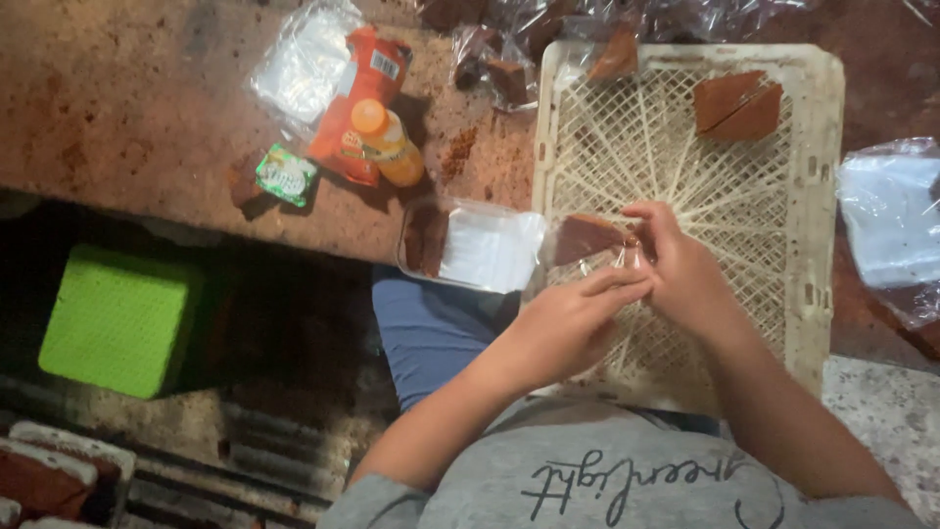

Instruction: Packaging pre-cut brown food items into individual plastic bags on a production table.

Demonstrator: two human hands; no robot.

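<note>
My left hand [568, 318] and my right hand [681, 269] meet over a cream lattice crate [818, 196]. Together they pinch a clear plastic bag with a brown slab [586, 238] inside it. The bag lies at the crate's left rim. Left of it a clear plastic tub [470, 247] sits on the table edge, with a brown piece at its left end. Two more brown slabs [739, 103] lie at the crate's far right corner, and another brown slab [617, 57] rests on its far rim.
An orange drink bottle [390, 142] lies on an orange snack packet [364, 83], beside a small green packet [286, 174] and clear bags [304, 59]. More clear bags [896, 220] lie at right. A green block [117, 318] sits below the table.
</note>
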